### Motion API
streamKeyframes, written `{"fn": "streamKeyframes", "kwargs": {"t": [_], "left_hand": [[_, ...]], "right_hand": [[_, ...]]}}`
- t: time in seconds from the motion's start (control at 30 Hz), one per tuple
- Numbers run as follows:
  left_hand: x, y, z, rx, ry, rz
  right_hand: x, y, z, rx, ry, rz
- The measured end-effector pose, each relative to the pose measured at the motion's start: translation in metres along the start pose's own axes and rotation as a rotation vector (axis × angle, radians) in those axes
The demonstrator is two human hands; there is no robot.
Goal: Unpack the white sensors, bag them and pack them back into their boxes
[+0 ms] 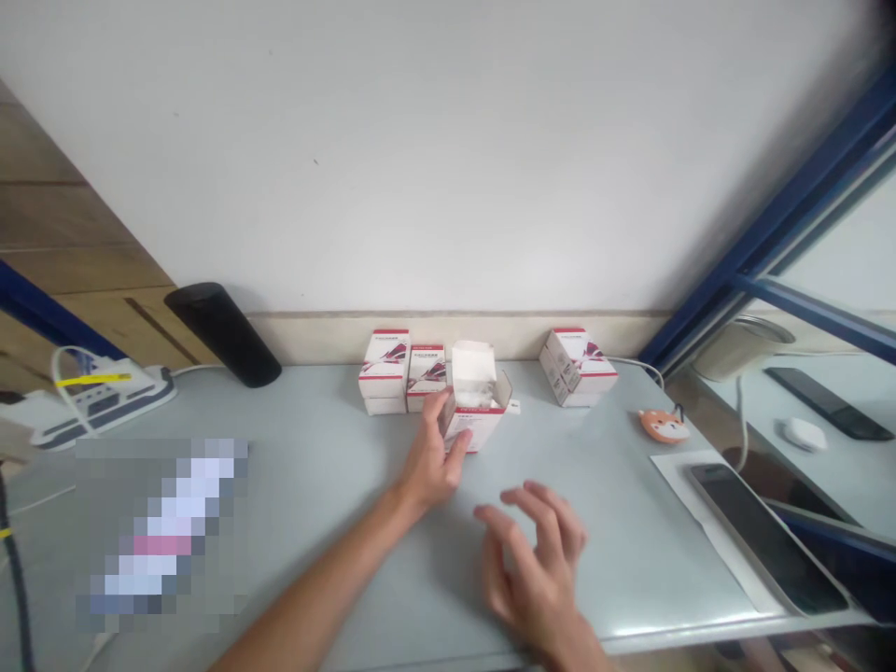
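My left hand (pixel 432 454) reaches forward and grips the left side of a small open white-and-red carton (pixel 478 408), whose top flaps stand up. My right hand (pixel 536 558) hovers nearer to me over the grey table (pixel 315 523), fingers spread and curled, holding nothing. Two stacked closed cartons of the same kind (pixel 385 371) and another (pixel 427 373) stand just left of the open one by the wall. One more pair of cartons (pixel 578 366) stands to the right.
A black cylinder (pixel 222 333) leans at the back left beside a white power strip (pixel 105 399). An orange fox-shaped trinket (pixel 663 426) and a dark phone (pixel 764 538) on white paper lie at the right. A blue frame (pixel 770 224) borders the right side.
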State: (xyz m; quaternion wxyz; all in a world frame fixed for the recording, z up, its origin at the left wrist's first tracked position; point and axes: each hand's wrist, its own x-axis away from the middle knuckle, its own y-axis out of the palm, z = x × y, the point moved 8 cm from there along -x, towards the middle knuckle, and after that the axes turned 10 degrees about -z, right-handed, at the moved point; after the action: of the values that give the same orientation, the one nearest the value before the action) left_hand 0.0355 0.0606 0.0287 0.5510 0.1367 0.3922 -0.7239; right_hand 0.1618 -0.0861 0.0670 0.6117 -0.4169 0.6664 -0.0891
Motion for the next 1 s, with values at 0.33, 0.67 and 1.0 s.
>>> {"fn": "streamKeyframes", "kwargs": {"t": [0.33,0.67,1.0], "left_hand": [[-0.005,-0.005,0.022,-0.134,0.141,0.031],[-0.007,-0.007,0.022,-0.131,0.145,0.008],[-0.007,-0.005,0.018,-0.127,0.109,-0.041]], "right_hand": [[-0.144,0.019,0.053,-0.129,-0.278,-0.581],[-0.139,0.028,0.089,-0.303,-0.221,-0.586],[-0.132,0.031,0.091,-0.318,-0.197,-0.587]]}}
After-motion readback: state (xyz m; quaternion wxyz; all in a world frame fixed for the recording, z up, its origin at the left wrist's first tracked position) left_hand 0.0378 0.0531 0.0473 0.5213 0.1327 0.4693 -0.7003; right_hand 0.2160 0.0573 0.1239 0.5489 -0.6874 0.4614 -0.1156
